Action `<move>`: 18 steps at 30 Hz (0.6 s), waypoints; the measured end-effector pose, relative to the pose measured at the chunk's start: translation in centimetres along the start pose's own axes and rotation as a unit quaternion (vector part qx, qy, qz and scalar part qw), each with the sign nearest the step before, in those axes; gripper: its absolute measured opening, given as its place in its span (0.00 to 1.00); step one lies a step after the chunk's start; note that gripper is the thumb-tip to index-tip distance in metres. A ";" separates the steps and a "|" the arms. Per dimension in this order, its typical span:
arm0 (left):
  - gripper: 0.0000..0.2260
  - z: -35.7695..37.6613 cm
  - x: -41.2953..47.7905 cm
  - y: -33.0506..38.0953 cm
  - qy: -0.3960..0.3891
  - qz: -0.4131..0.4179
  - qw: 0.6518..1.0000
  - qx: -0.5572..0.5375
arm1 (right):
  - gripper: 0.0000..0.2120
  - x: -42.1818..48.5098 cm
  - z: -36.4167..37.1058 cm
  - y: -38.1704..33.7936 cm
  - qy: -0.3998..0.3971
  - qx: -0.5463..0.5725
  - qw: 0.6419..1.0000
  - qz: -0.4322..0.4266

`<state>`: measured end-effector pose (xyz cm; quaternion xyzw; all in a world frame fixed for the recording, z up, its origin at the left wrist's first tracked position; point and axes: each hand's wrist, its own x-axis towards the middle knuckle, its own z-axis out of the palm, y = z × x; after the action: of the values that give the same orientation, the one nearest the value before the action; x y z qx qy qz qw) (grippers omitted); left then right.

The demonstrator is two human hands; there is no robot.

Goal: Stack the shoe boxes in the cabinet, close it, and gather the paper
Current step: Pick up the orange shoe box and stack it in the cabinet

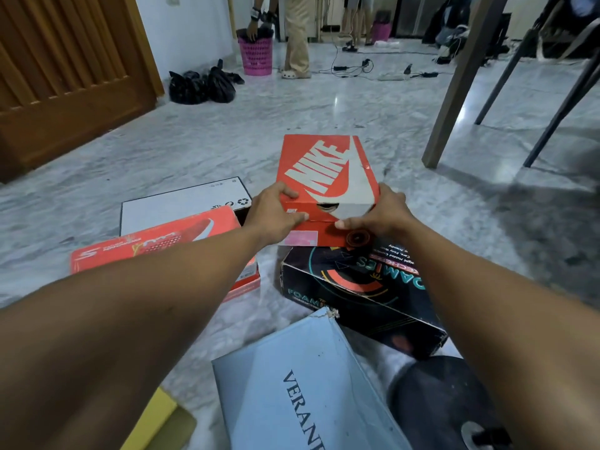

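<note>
Both your hands grip the orange Nike box at its near end.

Your left hand clasps the near left corner and your right hand the near right corner, fingers pressed on the front face. The box sits on the marble floor, its near end touching the black Foamies box. To the left lie a red box and a white box; a pale blue box lies nearest you.
</note>
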<state>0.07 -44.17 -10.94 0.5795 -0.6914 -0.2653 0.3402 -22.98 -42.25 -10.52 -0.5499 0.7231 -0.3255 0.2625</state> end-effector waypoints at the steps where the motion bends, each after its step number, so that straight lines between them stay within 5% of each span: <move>1: 0.17 0.1 -0.3 0.2 0.005 -0.001 1.000 0.007 | 0.56 -0.5 0.0 0.4 0.006 0.013 1.000 0.003; 6: 0.20 0.5 -2.7 0.3 0.037 -0.004 0.999 0.003 | 0.55 -3.8 0.0 1.2 0.014 0.133 0.991 -0.028; 11: 0.36 -0.8 -6.5 1.5 0.055 0.014 0.998 -0.023 | 0.49 -7.8 -0.4 1.6 0.014 0.150 0.988 -0.035; 18: 0.39 -9.0 -10.8 5.2 0.104 -0.010 0.993 -0.056 | 0.44 -13.0 -3.5 -6.4 -0.001 0.170 0.980 -0.100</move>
<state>4.89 -32.35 -3.13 0.5905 -0.6308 -0.2455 0.4395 -18.18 -30.23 -3.07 -0.5669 0.5987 -0.4674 0.3188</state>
